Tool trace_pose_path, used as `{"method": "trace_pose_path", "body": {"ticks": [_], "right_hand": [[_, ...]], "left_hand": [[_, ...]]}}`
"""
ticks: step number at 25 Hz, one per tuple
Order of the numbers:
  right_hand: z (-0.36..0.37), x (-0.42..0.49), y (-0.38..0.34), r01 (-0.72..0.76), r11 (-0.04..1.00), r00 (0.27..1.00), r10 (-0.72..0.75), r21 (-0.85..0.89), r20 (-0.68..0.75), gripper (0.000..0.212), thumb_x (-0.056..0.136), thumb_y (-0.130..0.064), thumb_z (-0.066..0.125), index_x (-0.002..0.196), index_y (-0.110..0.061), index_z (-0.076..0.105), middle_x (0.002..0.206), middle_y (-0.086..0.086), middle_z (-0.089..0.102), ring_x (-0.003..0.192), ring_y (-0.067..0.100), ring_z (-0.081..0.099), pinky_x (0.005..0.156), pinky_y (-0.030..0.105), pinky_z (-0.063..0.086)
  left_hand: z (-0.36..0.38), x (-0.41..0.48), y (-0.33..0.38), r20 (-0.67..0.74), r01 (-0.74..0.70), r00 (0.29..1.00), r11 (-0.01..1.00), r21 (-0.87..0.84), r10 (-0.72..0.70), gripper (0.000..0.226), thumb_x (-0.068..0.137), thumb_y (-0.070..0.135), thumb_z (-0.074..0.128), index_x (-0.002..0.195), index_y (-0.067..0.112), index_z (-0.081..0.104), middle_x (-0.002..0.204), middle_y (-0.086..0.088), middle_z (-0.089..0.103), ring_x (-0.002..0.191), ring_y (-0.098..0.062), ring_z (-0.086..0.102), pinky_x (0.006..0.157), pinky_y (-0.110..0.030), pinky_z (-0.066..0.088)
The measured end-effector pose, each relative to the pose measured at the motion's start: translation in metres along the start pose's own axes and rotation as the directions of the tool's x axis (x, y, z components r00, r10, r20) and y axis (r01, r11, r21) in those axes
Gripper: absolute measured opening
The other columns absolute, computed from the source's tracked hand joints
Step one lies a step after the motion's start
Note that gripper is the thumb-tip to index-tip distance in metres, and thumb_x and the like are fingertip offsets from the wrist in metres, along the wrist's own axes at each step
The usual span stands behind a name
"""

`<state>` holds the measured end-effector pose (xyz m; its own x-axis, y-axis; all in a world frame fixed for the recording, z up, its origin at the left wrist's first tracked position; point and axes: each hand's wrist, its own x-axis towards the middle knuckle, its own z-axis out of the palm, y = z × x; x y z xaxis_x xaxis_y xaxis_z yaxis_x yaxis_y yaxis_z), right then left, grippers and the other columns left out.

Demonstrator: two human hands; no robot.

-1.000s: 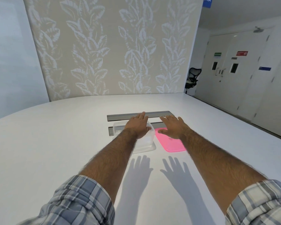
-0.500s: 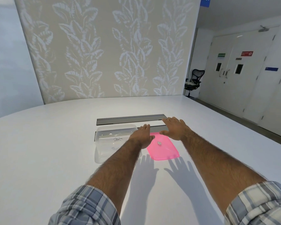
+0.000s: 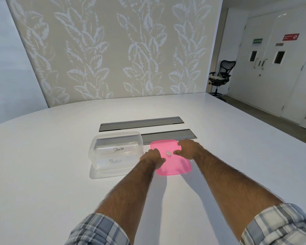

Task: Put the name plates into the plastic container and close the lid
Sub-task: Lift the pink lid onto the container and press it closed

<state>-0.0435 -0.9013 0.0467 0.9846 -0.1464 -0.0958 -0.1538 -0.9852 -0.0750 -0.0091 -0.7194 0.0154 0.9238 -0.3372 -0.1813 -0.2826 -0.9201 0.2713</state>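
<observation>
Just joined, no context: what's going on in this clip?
A person is packing name plates into a clear plastic container on a white table. The plates, one reading "PANDA", are already inside, and the container has no lid on it. Both hands, left hand and right hand, rest on the pink lid, which lies flat on the table just right of the container.

— Can you read anything from where you stand?

— One word: "PANDA", handwritten in capitals on a white name plate (image 3: pixel 119 149) inside the clear plastic container (image 3: pixel 102 167).

— Anything below it?

— A second name plate (image 3: pixel 115 160) at six o'clock from the first, but its writing is too faint to make out.

— And the doors at two o'clock?

— A green sign (image 3: pixel 257 41) and a red sign (image 3: pixel 291 37), both too small to read. The pink lid (image 3: pixel 177 167) bears a small oval emblem (image 3: pixel 168 153), also illegible.
</observation>
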Motion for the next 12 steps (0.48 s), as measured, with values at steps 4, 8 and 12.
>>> {"method": "trace_pose_path", "body": {"ticks": [4,8,12], "right_hand": [[0.017,0.014,0.001,-0.082,0.994,0.994,0.077,0.071,0.074,0.064,0.091,-0.055,0.052,0.138,-0.012,0.048,0.144,0.007,0.051,0.129,0.026,0.050,0.107,0.041,0.041],[0.032,0.019,0.000,-0.153,0.977,0.984,0.136,0.152,0.116,0.059,0.090,-0.051,0.058,0.128,-0.007,0.054,0.133,0.011,0.058,0.118,0.028,0.057,0.098,0.035,0.047],[0.040,0.022,-0.001,-0.255,0.924,0.967,0.244,0.286,0.074,0.051,0.088,-0.047,0.061,0.120,-0.008,0.058,0.124,0.011,0.063,0.111,0.029,0.061,0.090,0.034,0.050]], "left_hand": [[0.011,0.010,0.001,0.047,0.045,0.998,0.999,-0.027,-0.044,0.058,0.095,0.048,0.053,0.139,0.009,0.046,0.138,-0.013,0.056,0.121,-0.031,0.057,0.098,-0.039,0.049],[0.021,0.014,-0.002,0.039,0.060,0.998,0.997,-0.050,-0.058,0.057,0.095,0.047,0.054,0.138,0.010,0.047,0.136,-0.012,0.056,0.121,-0.031,0.057,0.098,-0.039,0.049],[0.024,0.017,-0.003,-0.019,0.060,0.998,0.996,-0.060,-0.061,0.056,0.096,0.045,0.052,0.139,0.010,0.046,0.137,-0.013,0.052,0.125,-0.032,0.051,0.100,-0.042,0.046]]}}
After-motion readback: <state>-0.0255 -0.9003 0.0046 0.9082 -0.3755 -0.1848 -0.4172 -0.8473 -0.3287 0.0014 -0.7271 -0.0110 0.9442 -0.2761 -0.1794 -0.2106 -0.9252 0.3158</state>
